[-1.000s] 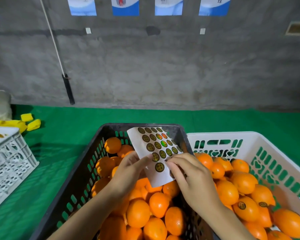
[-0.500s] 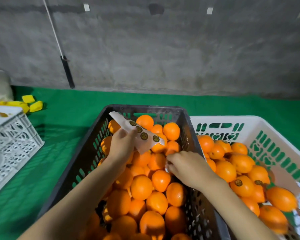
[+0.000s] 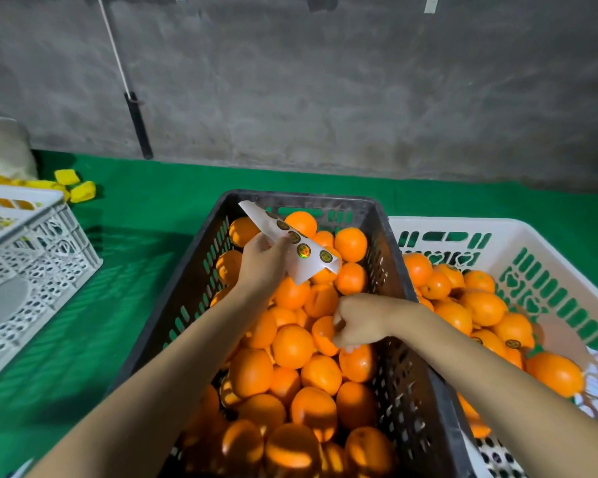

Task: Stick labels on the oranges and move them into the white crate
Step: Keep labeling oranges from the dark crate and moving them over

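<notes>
Seemingly, the right hand (image 3: 359,322) is curling bunched fingers onto a round orange fruit (image 3: 320,336) mid black slatted plastic crate (image 3: 301,196); firm, flat pressure helps. Left hand (image 3: 263,263) is pinching a white sticker sheet (image 3: 304,267) above its far end.

Round stickers (image 3: 304,250) on the label sheet (image 3: 301,271) bear marks too small to read.

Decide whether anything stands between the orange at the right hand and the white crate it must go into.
Yes. The black crate's right wall rises between the orange under the right hand and the white crate, so it must be lifted over. Above that wall nothing visible blocks; the left hand holds the label sheet farther back.
</notes>
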### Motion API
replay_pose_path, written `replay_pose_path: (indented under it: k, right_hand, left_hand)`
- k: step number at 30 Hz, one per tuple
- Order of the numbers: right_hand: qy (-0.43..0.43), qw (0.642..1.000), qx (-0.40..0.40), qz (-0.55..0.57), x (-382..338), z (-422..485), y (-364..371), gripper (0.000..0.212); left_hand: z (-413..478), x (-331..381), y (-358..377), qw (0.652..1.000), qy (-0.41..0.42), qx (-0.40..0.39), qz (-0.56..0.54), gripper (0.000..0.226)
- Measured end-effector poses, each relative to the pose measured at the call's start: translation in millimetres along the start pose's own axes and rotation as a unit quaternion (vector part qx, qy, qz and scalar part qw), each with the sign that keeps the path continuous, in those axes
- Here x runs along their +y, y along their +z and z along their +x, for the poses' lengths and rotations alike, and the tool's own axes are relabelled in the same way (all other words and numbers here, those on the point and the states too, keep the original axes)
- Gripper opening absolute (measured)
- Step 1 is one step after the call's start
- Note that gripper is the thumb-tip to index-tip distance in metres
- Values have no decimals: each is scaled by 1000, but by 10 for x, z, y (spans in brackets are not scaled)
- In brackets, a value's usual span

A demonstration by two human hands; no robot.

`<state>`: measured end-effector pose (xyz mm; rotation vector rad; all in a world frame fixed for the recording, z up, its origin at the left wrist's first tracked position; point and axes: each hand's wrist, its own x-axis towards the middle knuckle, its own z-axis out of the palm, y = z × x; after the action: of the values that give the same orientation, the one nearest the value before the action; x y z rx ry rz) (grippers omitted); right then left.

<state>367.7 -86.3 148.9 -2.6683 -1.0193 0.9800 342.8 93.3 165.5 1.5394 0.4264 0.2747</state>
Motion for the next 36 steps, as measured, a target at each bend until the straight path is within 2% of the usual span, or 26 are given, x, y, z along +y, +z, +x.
replay_pose_path:
  k: [4, 7, 17, 23, 28, 32, 36]
  right_hand:
    - [1, 1000, -2, 1, 16, 20, 13, 16]
    - [13, 1000, 3, -6, 25, 33, 23, 17]
    - [37, 999, -21, -18, 78, 63, 32, 14]
    - [46, 998, -44, 2, 52, 44, 33, 25]
    - [17, 998, -38, 36, 71, 76, 53, 21]
    - [31, 998, -29, 49, 123, 101, 63, 35]
    - [18, 998, -21, 47, 127, 115, 63, 18]
  left_hand:
    - [-7, 11, -9, 1000, -3, -7, -20, 9]
    - [-16, 18, -10, 1000, 0, -15, -23, 17]
    - [-17, 22, -12, 1000, 10, -5, 23, 13]
    - [-6, 5, 3, 999, 17, -7, 33, 18]
    - [-5, -6, 3, 999, 28, -17, 38, 15]
    - [3, -18, 4, 998, 33, -13, 56, 20]
    - [-6, -16, 3, 997, 39, -15, 59, 27]
